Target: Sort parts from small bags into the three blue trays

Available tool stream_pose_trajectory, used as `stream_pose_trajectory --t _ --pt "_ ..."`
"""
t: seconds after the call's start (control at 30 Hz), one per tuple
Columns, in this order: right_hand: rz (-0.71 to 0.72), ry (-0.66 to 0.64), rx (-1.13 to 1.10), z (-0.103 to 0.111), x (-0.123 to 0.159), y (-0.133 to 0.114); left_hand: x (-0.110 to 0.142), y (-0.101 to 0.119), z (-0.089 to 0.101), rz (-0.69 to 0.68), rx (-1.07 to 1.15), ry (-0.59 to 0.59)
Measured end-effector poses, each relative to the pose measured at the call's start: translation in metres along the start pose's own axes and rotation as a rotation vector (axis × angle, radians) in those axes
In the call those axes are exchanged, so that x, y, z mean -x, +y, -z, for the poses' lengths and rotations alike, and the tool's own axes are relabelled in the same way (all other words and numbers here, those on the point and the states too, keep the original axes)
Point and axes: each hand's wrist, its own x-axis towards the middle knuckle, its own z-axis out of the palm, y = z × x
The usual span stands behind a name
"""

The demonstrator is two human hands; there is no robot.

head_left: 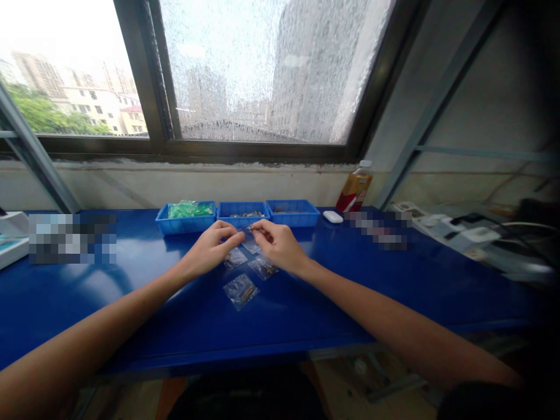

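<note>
My left hand (215,244) and my right hand (280,245) meet above the middle of the blue table, fingertips a small gap apart. The left fingers are pinched at the edge of a small clear plastic bag (251,244) that shows between the hands. My right thumb and fingers are closed near the bag's top, where something small and dark shows; its kind is too small to tell. Below the hands lie more clear bags: one with brass-coloured parts (241,291), another with similar parts (263,268), and one partly behind my left hand (236,258).
Behind my hands stand three blue trays: one with green packets (186,226), one with small metal parts (241,221), one at right (293,219). A white case (333,217) and a drink bottle (355,188) are farther right. Cables and white devices (476,236) lie at far right.
</note>
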Motion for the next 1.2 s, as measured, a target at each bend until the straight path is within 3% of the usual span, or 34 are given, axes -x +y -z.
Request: stream_pose_trajectory --t 0.2,0.4,0.5,0.6,0.7,0.8,0.9,0.97,1.1,1.2 --pt "0.223 -0.039 0.236 -0.001 0.004 -0.003 0.003 0.006 -0.003 0.295 0.248 -0.014" --pt "0.333 -0.035 0.268 -0.001 0.007 -0.007 0.004 0.010 -0.005 0.355 0.378 -0.066" --pt "0.217 0.056 0.141 -0.001 0.004 -0.009 0.001 0.005 -0.004 0.232 0.340 0.060" --pt "-0.110 -0.040 -0.150 0.001 -0.001 -0.010 -0.001 -0.002 -0.001 0.014 0.123 0.223" --pt "-0.408 -0.231 -0.554 0.002 -0.004 -0.010 0.001 -0.002 0.001 -0.248 -0.114 0.245" --pt "-0.430 -0.223 -0.689 0.001 -0.003 -0.012 0.004 -0.001 -0.002 -0.418 -0.241 0.200" --pt "-0.293 -0.144 -0.490 -0.001 -0.003 -0.013 0.005 -0.002 -0.004 -0.418 -0.311 0.144" --pt "-0.161 -0.032 -0.261 0.005 -0.006 -0.011 0.004 -0.006 -0.004 -0.345 -0.329 0.070" --pt "0.174 0.410 0.322 0.045 -0.017 0.002 0.003 -0.016 0.003 -0.097 -0.492 -0.137" --pt "0.208 0.735 0.582 0.084 -0.024 0.023 0.003 -0.022 0.009 0.018 -0.595 -0.248"
